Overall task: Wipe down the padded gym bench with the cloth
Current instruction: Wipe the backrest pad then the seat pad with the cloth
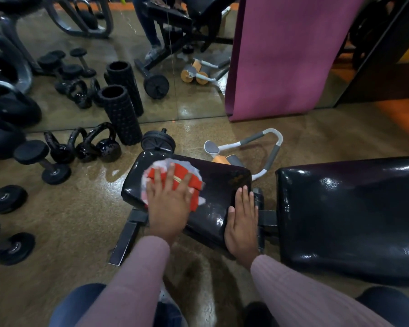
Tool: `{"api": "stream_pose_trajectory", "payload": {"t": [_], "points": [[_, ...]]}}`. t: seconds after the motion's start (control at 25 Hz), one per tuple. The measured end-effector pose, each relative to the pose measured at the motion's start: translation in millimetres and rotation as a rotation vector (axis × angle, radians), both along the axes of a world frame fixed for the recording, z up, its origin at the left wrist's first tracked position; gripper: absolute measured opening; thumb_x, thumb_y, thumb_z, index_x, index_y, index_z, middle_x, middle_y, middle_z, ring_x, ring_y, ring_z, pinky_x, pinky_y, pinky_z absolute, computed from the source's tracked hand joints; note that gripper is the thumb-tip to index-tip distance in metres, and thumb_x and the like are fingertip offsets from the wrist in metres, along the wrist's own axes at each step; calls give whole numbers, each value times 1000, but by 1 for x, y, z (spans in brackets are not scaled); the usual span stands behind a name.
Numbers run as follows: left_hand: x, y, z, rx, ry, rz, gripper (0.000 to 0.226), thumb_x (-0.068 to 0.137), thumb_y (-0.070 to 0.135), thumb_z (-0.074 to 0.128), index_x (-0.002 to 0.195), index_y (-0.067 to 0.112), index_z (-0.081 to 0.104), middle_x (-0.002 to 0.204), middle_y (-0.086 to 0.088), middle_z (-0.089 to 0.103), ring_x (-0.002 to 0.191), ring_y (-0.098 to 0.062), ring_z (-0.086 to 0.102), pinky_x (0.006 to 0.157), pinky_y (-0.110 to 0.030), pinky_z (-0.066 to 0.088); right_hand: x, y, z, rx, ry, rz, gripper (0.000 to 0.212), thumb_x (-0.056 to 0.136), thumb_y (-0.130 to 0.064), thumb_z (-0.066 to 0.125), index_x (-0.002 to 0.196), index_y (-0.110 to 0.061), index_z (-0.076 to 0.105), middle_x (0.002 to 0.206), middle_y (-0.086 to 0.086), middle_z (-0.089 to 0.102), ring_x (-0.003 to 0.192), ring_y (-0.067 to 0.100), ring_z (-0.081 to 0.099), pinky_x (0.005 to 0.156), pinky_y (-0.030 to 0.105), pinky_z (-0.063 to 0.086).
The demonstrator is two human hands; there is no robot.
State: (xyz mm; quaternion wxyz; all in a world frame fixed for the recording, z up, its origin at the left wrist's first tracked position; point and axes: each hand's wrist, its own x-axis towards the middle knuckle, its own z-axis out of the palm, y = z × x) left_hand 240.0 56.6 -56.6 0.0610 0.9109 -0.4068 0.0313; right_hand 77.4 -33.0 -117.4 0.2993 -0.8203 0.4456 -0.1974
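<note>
The long black back pad of the gym bench lies to the right, glossy and bare, well apart from the cloth. Left of it, across a gap in the frame, sits the smaller seat pad, and that is where the work is going on. The purple mat hangs against the mirror behind, and kettlebells and dumbbells lie on the floor to the left.

The person's left hand presses flat on the red and white cloth, fingers spread open over it, not gripping, at the seat pad's far left part. The right hand lies open and flat on the pad's right edge, seemingly steadying it.

I judge the wiping to be at an early stage: only the seat pad is being covered. The next move calls for sweeping the cloth rightward across the seat, then on to the long pad. No containers are in sight.
</note>
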Motion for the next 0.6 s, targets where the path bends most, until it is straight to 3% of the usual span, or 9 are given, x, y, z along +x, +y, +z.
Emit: {"api": "stream_pose_trajectory", "payload": {"t": [0.16,0.24,0.36,0.44,0.52,0.6], "points": [[19,29,8,-100,102,236,53,97,54,20,149,47,10,161,-4,-5,144,-39,-10,115,-59,2,0,1,1,-14,-7,-7,58,99,-45,8,154,-27,4,162,-13,-6,146,1,-16,122,39,-2],[-20,32,-1,-100,48,151,53,98,55,20,149,46,8,160,-7,-7,142,-40,-16,114,-60,-1,0,2,1,-20,-19,-9,60,98,-46,6,154,-26,5,162,-13,-5,147,1,-15,122,39,-2],[-67,15,-21,-23,28,-45,54,94,56,23,147,46,21,160,-8,10,144,-40,-9,114,-59,-2,0,2,0,-36,-39,-23,61,98,-45,7,155,-24,8,162,-11,-3,147,1,-13,122,38,-1],[-56,-2,-17,-10,2,-53,54,92,58,22,145,47,27,160,-5,10,145,-36,-8,115,-56,-4,1,0,1,-17,-26,-23,60,99,-44,9,155,-25,7,162,-12,-4,147,1,-14,122,37,-2],[-25,-2,-8,28,-5,-20,52,95,59,20,146,47,21,161,-2,-1,144,-35,-15,114,-52,-10,1,1,3,14,-3,-12,58,99,-43,11,155,-27,5,161,-14,-8,146,0,-17,122,37,-4],[6,7,6,-22,30,101,52,96,57,22,147,48,18,161,-2,-2,145,-37,-11,115,-53,-6,0,2,3,12,-5,-11,58,99,-43,11,155,-27,5,161,-14,-8,146,0,-17,122,36,-5]]}}
